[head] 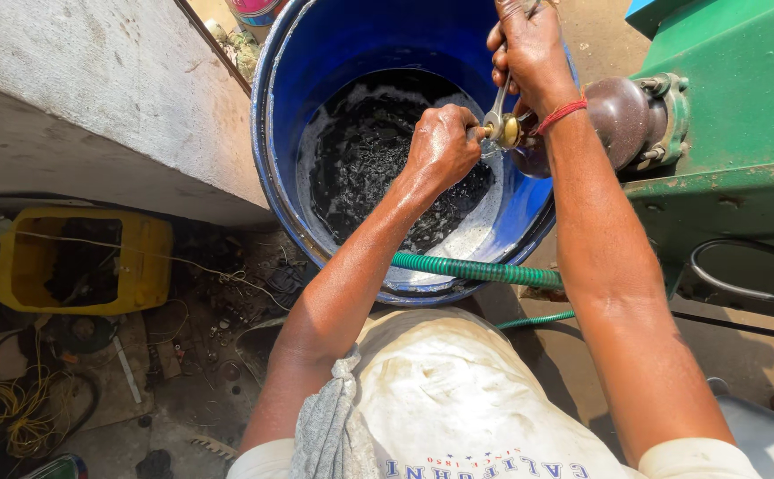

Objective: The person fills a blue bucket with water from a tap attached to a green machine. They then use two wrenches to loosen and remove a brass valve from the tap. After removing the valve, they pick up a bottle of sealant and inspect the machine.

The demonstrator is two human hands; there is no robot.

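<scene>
The barrel (pixel 298 53) is bright blue, holding black liquid (pixel 369 151) ringed with white foam. The ribbed hose (pixel 476 269) is green, the machine (pixel 733 98) green with a dark brown cap (pixel 622 111). The fitting (pixel 509 131) is brassy, the wrist thread (pixel 561 113) red, the crate (pixel 148 257) yellow.

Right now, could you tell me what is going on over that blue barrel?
A person is leaning over a blue barrel of dark, foamy liquid. The left hand grips a brass fitting on a brown pipe end of the green machine. The right hand holds a wrench on that fitting. A green hose lies over the barrel's rim.
</scene>
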